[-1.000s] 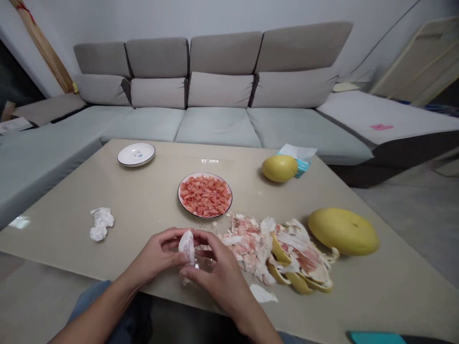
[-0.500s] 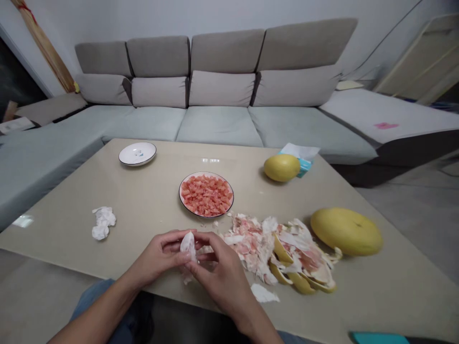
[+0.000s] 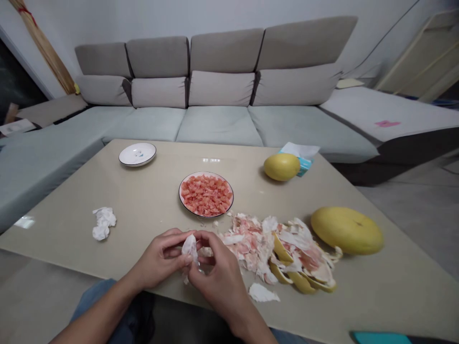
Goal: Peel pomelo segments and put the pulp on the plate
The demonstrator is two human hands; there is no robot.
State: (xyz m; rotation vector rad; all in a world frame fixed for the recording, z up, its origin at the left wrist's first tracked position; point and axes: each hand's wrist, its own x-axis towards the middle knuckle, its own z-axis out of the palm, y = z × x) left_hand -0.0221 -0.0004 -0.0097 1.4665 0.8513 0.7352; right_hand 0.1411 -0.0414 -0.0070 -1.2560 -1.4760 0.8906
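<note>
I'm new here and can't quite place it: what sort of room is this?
Probably a home living room: a large grey sectional sofa faces a low beige table, which holds a plate of pink pomelo pulp and heaped peel.

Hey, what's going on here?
Someone is holding a white piece of pomelo membrane between their left hand and right hand, at the edge of a beige table. A heap of peel and pith lies to the right of the hands, and a plate of pink pomelo flesh sits just beyond them. Two yellow pomelos lie farther right.
</note>
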